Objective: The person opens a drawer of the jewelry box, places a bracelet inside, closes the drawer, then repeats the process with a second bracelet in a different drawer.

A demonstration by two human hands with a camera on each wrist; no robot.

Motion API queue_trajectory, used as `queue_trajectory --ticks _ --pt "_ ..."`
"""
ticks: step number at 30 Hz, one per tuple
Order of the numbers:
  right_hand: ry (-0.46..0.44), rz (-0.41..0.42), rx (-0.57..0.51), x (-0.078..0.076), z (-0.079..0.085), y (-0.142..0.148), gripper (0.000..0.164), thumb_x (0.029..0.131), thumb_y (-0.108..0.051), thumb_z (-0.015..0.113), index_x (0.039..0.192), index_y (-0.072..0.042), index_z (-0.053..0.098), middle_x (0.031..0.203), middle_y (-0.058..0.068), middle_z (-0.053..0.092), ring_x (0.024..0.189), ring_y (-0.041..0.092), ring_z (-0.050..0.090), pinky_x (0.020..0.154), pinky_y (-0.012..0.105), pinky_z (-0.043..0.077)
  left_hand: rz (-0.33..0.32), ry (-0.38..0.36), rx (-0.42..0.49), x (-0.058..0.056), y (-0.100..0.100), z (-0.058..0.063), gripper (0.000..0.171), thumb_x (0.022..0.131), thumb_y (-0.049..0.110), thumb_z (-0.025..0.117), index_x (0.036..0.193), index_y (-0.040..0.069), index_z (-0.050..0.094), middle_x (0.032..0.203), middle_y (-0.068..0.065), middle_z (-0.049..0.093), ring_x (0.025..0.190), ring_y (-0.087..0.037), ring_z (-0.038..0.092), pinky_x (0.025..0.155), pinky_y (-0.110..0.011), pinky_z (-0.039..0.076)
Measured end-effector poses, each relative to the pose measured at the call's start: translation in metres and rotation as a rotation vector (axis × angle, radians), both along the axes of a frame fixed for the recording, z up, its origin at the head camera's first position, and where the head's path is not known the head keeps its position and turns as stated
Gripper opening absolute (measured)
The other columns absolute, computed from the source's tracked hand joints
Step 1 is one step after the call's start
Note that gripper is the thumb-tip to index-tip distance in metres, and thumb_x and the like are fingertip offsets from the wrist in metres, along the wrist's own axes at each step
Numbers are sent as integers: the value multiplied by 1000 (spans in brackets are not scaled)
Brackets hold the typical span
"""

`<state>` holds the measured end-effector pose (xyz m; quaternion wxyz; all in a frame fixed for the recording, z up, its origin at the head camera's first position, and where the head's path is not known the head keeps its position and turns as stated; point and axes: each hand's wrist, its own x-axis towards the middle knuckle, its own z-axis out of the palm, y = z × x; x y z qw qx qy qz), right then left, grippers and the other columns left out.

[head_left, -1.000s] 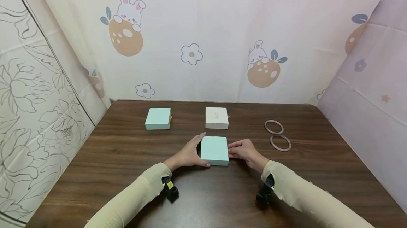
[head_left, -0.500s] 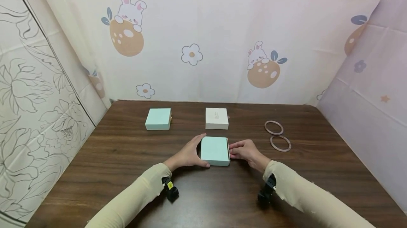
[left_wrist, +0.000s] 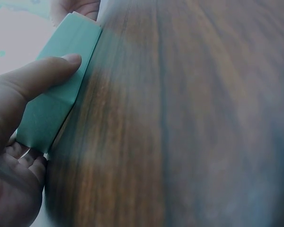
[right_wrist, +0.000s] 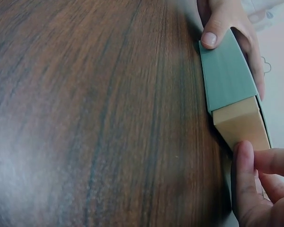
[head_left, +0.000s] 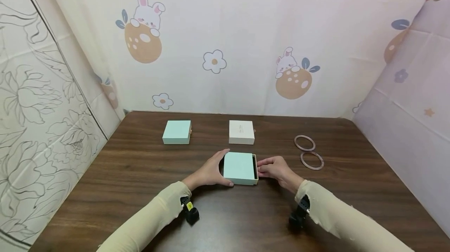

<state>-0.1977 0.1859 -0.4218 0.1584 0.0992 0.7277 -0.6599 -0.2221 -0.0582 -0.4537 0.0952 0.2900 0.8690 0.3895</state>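
Observation:
In the head view, a mint-green drawer box (head_left: 239, 166) lies flat at mid-table, its drawer (right_wrist: 241, 123) slid out a little on the right. A narrow dark gap shows between cover and drawer end. My left hand (head_left: 210, 170) grips the cover from the left, thumb on the near side and fingers round the far side. The drawer's pale yellow wall shows in the right wrist view. My right hand (head_left: 277, 170) pinches at the drawer's outer end, thumb and fingers drawn together there; whatever pull sits between them is hidden.
Behind, a second mint-green box (head_left: 177, 130) stands at the back left and a white box (head_left: 241, 130) at the back middle, each with a small pull on its right side. Two pale bangles (head_left: 304, 136) lie to the right. A printed curtain (head_left: 246, 80) hangs behind the table (head_left: 140, 166).
The drawer has come out to the right from a closed box, with my right hand moving right along with it. My left hand stays on the cover.

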Motion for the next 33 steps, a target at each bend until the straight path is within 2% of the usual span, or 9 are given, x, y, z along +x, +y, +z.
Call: queue_trajectory --ticks 11,33 --pt "17 1 19 3 1 11 27 77 14 52 103 19 54 77 16 64 64 17 62 63 30 50 -10 -6 16 1 1 3 109 56 45 79 141 12 19 140 -5 26 124 -19 30 95 -40 31" --pt "37 4 13 6 -2 29 30 76 14 53 104 22 51 75 14 63 64 16 61 61 29 50 -3 -10 9 1 1 2 109 55 46 79 140 11 20 140 -4 26 123 -17 31 95 -39 31"
